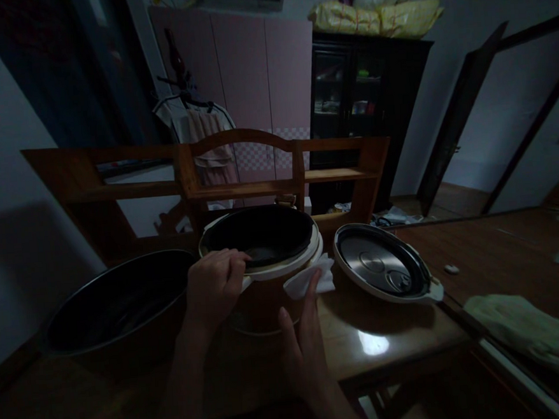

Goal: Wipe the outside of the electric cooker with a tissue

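Note:
A rice cooker [267, 309] with a white rim and dark inner pot [266, 233] stands on the wooden desk in front of me. My left hand [217, 281] is closed over the near left part of its rim, fingers curled. At the cooker's front right side, my right hand [305, 338] has a white tissue [320, 277] at its fingertips, thumb apart from the fingers. Part of the tissue is behind the fingers. The removed lid [376, 260] lies to the right, its metal inner side facing up.
A large black basin [118, 304] is left of the cooker. Behind runs a wooden shelf rack [244, 189] on the desk's back edge. To the right are a brown surface [492, 245] and a pale cloth [527, 326]. The room is dim.

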### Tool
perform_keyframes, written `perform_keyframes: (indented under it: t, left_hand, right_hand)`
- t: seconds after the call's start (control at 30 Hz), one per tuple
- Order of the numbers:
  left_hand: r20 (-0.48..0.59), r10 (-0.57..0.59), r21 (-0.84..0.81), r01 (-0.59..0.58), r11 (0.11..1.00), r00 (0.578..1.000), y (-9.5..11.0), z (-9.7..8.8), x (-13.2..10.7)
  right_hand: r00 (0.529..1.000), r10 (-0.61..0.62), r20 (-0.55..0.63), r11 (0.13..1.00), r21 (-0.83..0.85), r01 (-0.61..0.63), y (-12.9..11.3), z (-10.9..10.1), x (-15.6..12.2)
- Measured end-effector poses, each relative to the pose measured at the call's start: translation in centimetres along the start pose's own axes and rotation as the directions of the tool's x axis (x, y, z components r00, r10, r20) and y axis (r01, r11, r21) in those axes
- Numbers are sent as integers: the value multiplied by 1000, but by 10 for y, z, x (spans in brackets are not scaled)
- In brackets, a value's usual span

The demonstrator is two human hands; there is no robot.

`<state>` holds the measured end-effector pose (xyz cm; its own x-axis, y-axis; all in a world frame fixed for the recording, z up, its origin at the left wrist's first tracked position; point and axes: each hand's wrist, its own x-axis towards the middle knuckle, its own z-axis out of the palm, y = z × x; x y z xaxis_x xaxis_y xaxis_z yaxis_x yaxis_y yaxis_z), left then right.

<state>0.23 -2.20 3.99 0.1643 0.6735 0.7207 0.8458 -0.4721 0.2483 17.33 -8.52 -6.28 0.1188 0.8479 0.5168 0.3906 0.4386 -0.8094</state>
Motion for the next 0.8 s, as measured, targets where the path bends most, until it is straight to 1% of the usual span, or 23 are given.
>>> perform_keyframes:
  t: [0.1, 0.17, 0.37, 0.47, 0.57, 0.8]
  left_hand:
    - [-4, -1, 2, 1, 1000, 1000, 0, 0, 0]
    - [-8, 2, 4, -2, 1000, 1000, 1, 0, 0]
    - [-18, 23, 19, -23, 1000, 1000, 1, 1, 1]
    - [-20, 16, 12, -16, 1000, 1000, 2, 1, 1]
    - [-15, 5, -3, -5, 1000, 1000, 3, 1, 1]
    - [-6, -10, -3, 9, 1000, 1000, 3, -1, 1]
  right_hand:
    - [994, -89, 68, 989, -113, 96, 1, 8, -8]
    - [985, -133, 114, 976, -158, 150, -1, 15, -14]
    - [964, -188, 187, 946, -231, 229, -6, 35, -26]
    - [965, -191, 182, 928, -286, 238, -4, 39, -27]
    - [964, -189, 185, 918, -314, 240, 1, 37, -29]
    - [976, -109, 189, 944, -287, 161, 14, 34, -45]
